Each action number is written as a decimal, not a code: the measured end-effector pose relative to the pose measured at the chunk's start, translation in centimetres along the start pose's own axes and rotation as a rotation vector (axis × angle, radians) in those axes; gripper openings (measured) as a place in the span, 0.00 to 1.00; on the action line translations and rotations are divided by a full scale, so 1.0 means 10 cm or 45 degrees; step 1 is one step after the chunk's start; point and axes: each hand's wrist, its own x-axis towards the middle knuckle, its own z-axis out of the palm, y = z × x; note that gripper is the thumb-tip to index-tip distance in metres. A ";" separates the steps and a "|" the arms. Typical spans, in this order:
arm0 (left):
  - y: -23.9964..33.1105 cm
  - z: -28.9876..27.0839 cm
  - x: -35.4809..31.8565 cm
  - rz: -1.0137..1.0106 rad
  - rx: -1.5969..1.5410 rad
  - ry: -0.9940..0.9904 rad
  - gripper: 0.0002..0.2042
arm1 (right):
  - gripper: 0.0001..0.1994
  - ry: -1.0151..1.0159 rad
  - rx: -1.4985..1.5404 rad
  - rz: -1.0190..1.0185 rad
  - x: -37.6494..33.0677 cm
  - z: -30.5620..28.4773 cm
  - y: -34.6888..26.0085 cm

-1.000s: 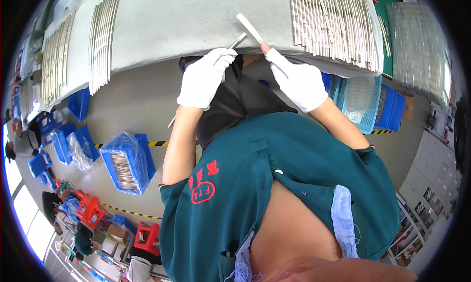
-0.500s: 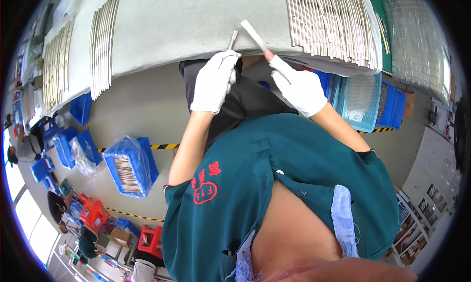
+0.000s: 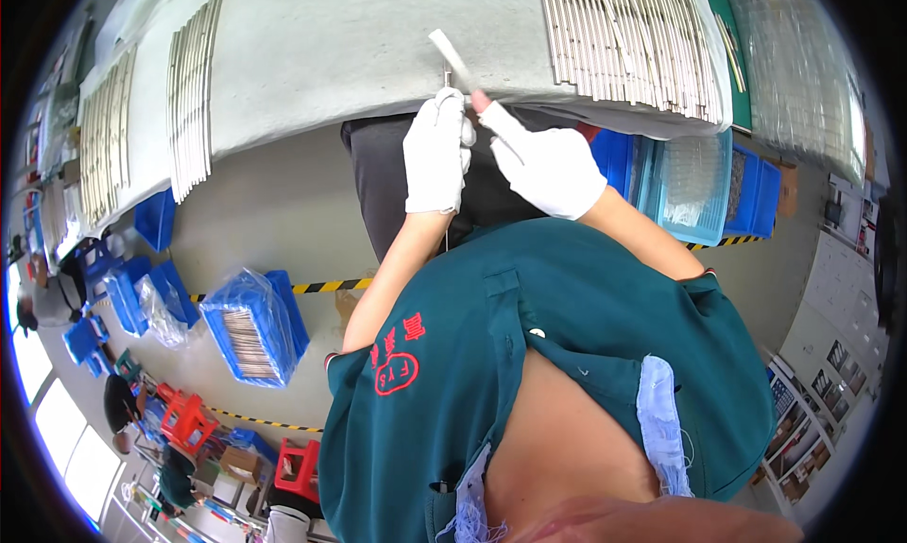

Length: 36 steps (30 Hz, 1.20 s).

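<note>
A long grey-white worktable (image 3: 359,61) curves across the top of the view, above a concrete floor marked with yellow-and-black tape. At the table's near edge, both white-gloved hands meet. The left hand (image 3: 436,151) is closed, its fingertips pinching a thin metal pin (image 3: 447,76) that stands just above the table edge. The right hand (image 3: 548,165) is also closed, with its forefinger stretched toward the table; it pinches a pale flat strip (image 3: 451,54) that slants up and away over the tabletop, its lower end just beside the pin. Whether pin and strip touch cannot be told.

On the table to the right of the hands lies a broad row of similar pale strips (image 3: 628,37); further rows of strips (image 3: 194,94) lie to the left. Below the table's right end sit blue bins (image 3: 756,179) and a clear plastic tray (image 3: 694,189). On the floor left of the person's green shirt stands a blue crate (image 3: 253,327) wrapped in plastic.
</note>
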 end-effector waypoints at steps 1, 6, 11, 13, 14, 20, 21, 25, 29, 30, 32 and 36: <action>-0.04 0.00 0.01 0.141 0.167 0.012 0.08 | 0.29 -0.059 -0.013 0.038 -0.01 0.03 -0.02; -0.35 -0.03 0.13 0.410 0.181 0.130 0.12 | 0.31 0.025 -0.102 0.045 0.09 0.07 -0.13; 0.01 0.07 -0.01 0.425 0.465 0.186 0.12 | 0.33 0.088 -0.172 0.053 0.05 0.11 -0.10; -0.03 0.05 -0.01 0.178 0.324 0.062 0.10 | 0.34 -0.029 -0.118 0.080 0.02 0.09 -0.08; -0.14 0.02 0.01 0.175 0.322 0.064 0.10 | 0.34 -0.033 -0.118 0.078 0.04 0.10 -0.09; 0.06 0.08 -0.07 -0.085 -0.131 0.091 0.10 | 0.35 -0.007 -0.139 0.061 0.10 0.11 -0.10; 0.04 0.08 -0.04 -0.082 -0.129 0.093 0.10 | 0.35 -0.004 -0.137 0.058 0.08 0.11 -0.09; 0.03 0.10 -0.05 0.082 -0.030 0.119 0.11 | 0.33 0.041 -0.059 0.101 0.14 0.10 -0.09; 0.09 0.07 -0.05 -0.096 -0.073 0.078 0.10 | 0.29 0.034 0.006 0.102 0.15 0.26 0.03; 0.09 0.07 -0.04 -0.180 -0.100 0.065 0.10 | 0.30 0.014 -0.010 0.083 0.11 0.27 0.04; 0.02 0.07 -0.04 -0.059 -0.074 0.088 0.10 | 0.30 -0.033 -0.022 0.091 0.06 0.14 -0.06; -0.28 -0.01 0.10 0.649 0.640 0.208 0.13 | 0.32 -0.044 -0.198 0.019 0.07 0.14 -0.09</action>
